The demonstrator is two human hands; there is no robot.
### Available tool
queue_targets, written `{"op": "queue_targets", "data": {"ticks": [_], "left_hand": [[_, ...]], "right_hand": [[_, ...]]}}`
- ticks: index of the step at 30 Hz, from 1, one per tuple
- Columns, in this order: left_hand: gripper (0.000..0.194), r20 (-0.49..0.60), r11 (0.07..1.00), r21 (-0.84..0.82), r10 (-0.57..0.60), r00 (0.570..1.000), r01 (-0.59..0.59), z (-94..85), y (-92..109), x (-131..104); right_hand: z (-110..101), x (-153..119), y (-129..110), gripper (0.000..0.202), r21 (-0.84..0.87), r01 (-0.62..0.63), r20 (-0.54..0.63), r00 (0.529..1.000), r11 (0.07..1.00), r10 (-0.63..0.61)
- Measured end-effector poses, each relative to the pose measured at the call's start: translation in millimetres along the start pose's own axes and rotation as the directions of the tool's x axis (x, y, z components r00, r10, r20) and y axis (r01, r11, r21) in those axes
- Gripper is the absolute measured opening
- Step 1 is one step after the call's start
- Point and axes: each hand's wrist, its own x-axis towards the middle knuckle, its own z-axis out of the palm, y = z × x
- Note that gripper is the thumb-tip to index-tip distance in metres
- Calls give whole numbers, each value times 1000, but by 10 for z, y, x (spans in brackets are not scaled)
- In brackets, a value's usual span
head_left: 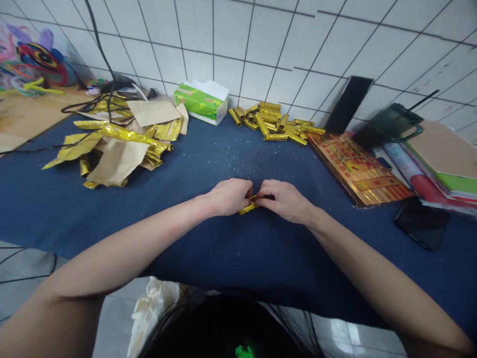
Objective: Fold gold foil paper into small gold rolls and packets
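A small gold foil piece (248,208) lies between my two hands, just above or on the dark blue cloth. My left hand (231,197) has its fingers closed on the left end of the foil piece. From the other side, my right hand (285,200) pinches its right end between thumb and fingertips. Part of the foil is hidden under my fingers. Several short gold foil rolls (274,123) are heaped farther back by the wall. Crumpled gold foil and brown paper pieces (118,160) are piled to the left.
A green tissue box (203,102) stands at the wall. At right are a flat gold-red packet (359,171), an upright phone (349,104), a dark cup (391,127), stacked books (443,154) and a black phone (422,223). A black cable (97,44) hangs down over the left pile.
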Motion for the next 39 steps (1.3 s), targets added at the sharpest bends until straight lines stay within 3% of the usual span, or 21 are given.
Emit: {"op": "queue_targets", "data": {"ticks": [8, 15, 21, 27, 33, 39], "left_hand": [[14, 22, 1000, 8, -8, 1000, 8, -1, 4, -5], [14, 15, 1000, 20, -4, 1000, 4, 6, -10, 3], [16, 25, 1000, 22, -9, 1000, 8, -3, -1, 4], [16, -25, 1000, 9, -10, 1000, 10, 4, 15, -21], [10, -105, 994, -111, 3, 995, -15, 1, -3, -25], [5, -87, 895, -447, -22, 996, -19, 23, -8, -15]], "right_hand": [[5, -52, -55, 17, -211, 34, 8, 999, 977, -33], [46, -48, -45, 9, -143, -111, -97, 990, 983, 98], [64, -43, -38, 11, -104, -182, -118, 978, 978, 169], [56, -76, -23, 31, -100, -195, -190, 966, 976, 173], [56, -78, 38, 21, 164, -246, -157, 950, 955, 271], [63, -79, 34, 23, 529, -251, -126, 922, 811, 367]]}}
